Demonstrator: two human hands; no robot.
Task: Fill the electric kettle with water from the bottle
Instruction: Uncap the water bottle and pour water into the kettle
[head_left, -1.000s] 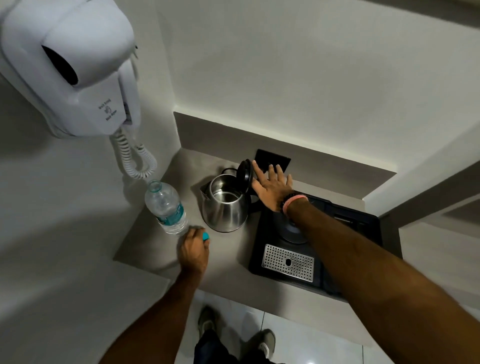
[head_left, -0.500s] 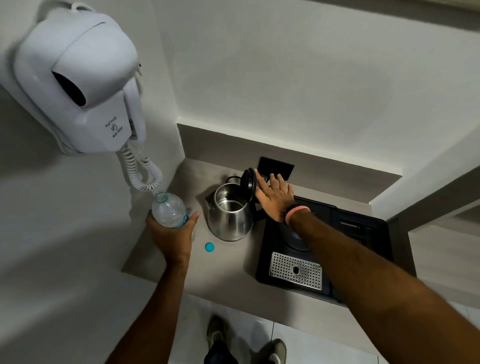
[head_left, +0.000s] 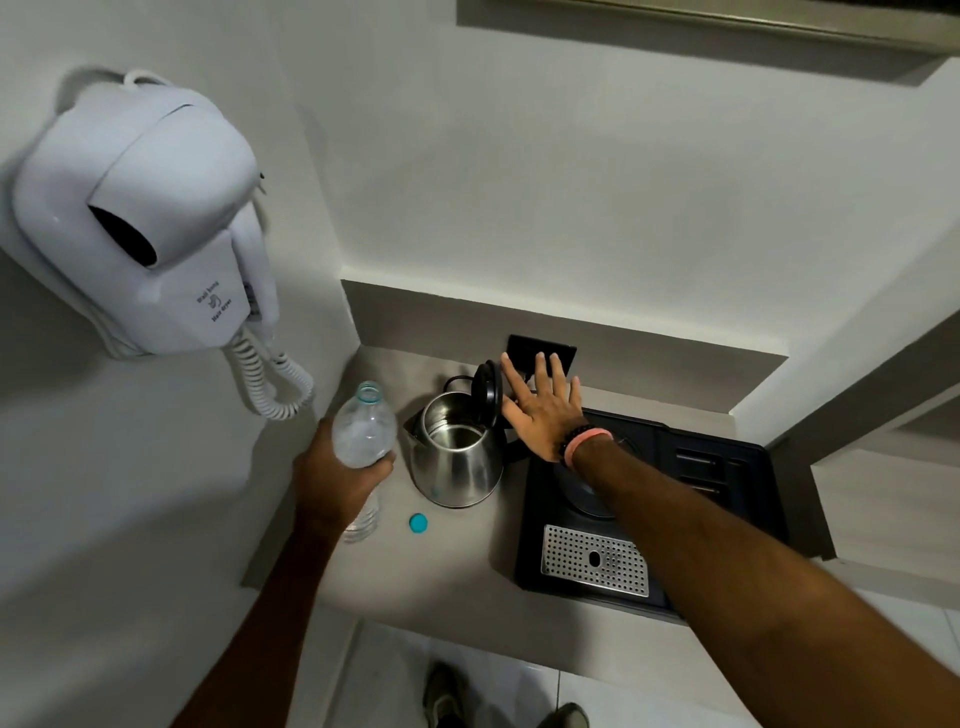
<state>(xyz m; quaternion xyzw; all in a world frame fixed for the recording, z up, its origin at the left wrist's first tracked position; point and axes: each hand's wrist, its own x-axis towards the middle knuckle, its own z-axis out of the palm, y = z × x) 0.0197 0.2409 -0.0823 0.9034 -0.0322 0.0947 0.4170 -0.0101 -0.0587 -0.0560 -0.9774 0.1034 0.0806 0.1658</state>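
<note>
A steel electric kettle (head_left: 457, 462) stands on the grey counter (head_left: 452, 566), its black lid (head_left: 487, 391) hinged upright. My left hand (head_left: 332, 478) grips a clear uncapped water bottle (head_left: 366, 431), held above the counter just left of the kettle. The bottle's blue cap (head_left: 418, 523) lies on the counter in front of the kettle. My right hand (head_left: 543, 410) is flat with fingers spread, resting against the back of the raised lid.
A black tray (head_left: 727, 499) with a perforated metal grate (head_left: 595, 560) sits right of the kettle. A white wall hair dryer (head_left: 145, 228) with a coiled cord (head_left: 270, 384) hangs on the left wall. A black wall socket (head_left: 540, 349) is behind the kettle.
My left hand left the blue cap on the counter, took hold of the bottle and lifted it toward the kettle. My right hand stayed at the open lid.
</note>
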